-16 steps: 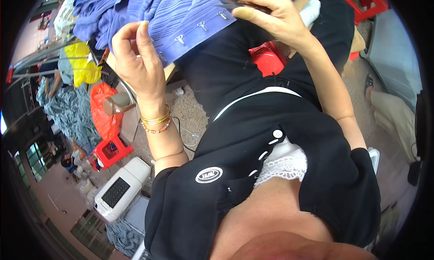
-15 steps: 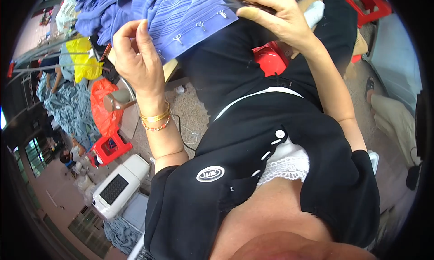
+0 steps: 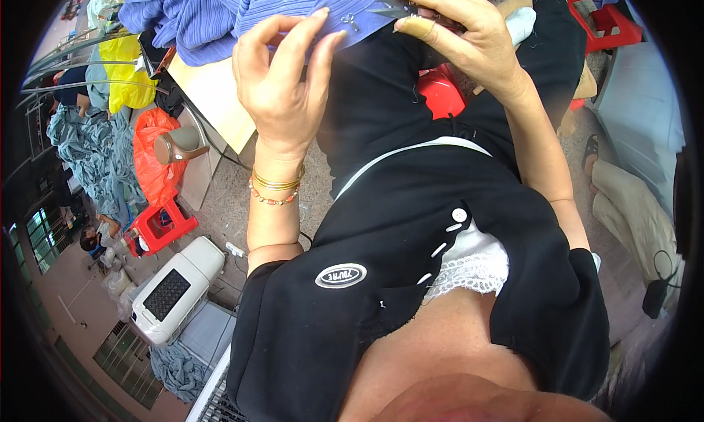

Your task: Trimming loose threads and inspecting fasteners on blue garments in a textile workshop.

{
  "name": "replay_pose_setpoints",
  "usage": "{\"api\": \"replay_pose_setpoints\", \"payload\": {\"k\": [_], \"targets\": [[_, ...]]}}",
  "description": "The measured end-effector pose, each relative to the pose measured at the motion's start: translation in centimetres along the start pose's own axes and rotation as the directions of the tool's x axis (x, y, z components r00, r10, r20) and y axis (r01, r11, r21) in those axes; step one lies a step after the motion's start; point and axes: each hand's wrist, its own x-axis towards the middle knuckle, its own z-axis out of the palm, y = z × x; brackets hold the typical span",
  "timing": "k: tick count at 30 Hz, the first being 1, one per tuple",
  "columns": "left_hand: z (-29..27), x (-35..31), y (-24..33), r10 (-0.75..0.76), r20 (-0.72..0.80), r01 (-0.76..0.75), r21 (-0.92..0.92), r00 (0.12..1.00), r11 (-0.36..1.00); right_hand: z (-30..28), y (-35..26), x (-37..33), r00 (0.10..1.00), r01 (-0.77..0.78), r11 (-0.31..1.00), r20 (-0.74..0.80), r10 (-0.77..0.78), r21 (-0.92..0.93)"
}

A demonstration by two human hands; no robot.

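Observation:
A blue ribbed garment (image 3: 213,15) lies across my lap and the table edge at the top of the view. Small metal hook fasteners, one of them a hook (image 3: 349,20), sit along its smooth band. My left hand (image 3: 282,88) is over this band, with thumb and index fingertips apart beside the hook. Dark thread snips (image 3: 392,8) are gripped in my right hand (image 3: 473,37), their blades pointing left across the band's edge. A beige wrap covers part of the right thumb. My left hand hides part of the garment.
At left are a pale tabletop (image 3: 213,99), a yellow bag (image 3: 126,74), an orange bag (image 3: 158,147) and a red stool (image 3: 163,228). A white sewing machine head (image 3: 178,290) stands lower left. Blue-grey cloth (image 3: 95,151) is heaped behind. Another red stool (image 3: 605,26) is upper right.
My left hand has moved right along the band, toward the snips, and its thumb and index finger have parted. The right hand still holds the snips near the band's end.

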Motion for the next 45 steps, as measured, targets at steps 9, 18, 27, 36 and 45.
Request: {"api": "replay_pose_setpoints", "payload": {"k": [9, 18, 27, 36, 45], "targets": [[0.0, 0.7, -0.3, 0.029, 0.009, -0.029, 0.012, 1.0, 1.0, 1.4, 2.1, 1.5, 0.956, 0.287, 0.958, -0.071, -0.286, 0.017], [-0.7, 0.8, 0.1, 0.014, 0.076, -0.017, 0.041, 0.997, 0.999, 1.5, 3.8, 1.2, 0.842, 0.506, 0.85, -0.134, -0.523, -0.146], [-0.4, 0.8, 0.3, -0.059, 0.075, 0.059, 0.007, 0.995, 0.998, 1.7, 4.1, 1.1, 0.831, 0.521, 0.846, -0.157, -0.533, -0.116], [-0.4, 0.9, -0.2, 0.078, 0.05, -0.079, 0.017, 0.996, 0.997, 0.9, 2.3, 1.4, 0.946, 0.314, 0.919, -0.004, -0.324, -0.24], [-1.3, 1.1, -0.1, 0.086, 0.075, -0.088, 0.031, 0.993, 0.996, -0.6, -1.8, 2.1, 0.977, 0.204, 0.932, 0.127, -0.173, -0.301]]}}
